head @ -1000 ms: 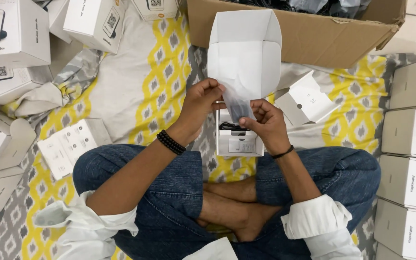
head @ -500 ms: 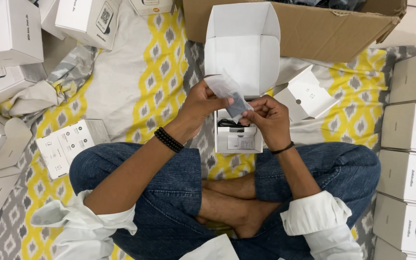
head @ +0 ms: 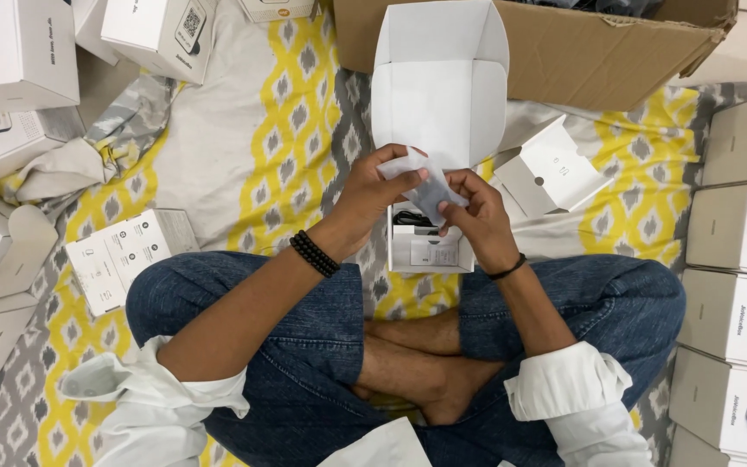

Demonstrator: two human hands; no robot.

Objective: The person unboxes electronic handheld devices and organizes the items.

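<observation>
Left hand (head: 373,190) and right hand (head: 477,216) both pinched shut on small clear plastic pouch (head: 425,186), held just above open white box (head: 430,246) on patterned sheet (head: 252,156), between crossed legs; brown carton (head: 564,52) behind; stacked white boxes (head: 741,285) at right

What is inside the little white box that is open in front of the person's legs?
Inside the open white box lie something black near the top and a white card lower down. The left hand and right hand hold a clear packet above it, covering the rest.
</observation>
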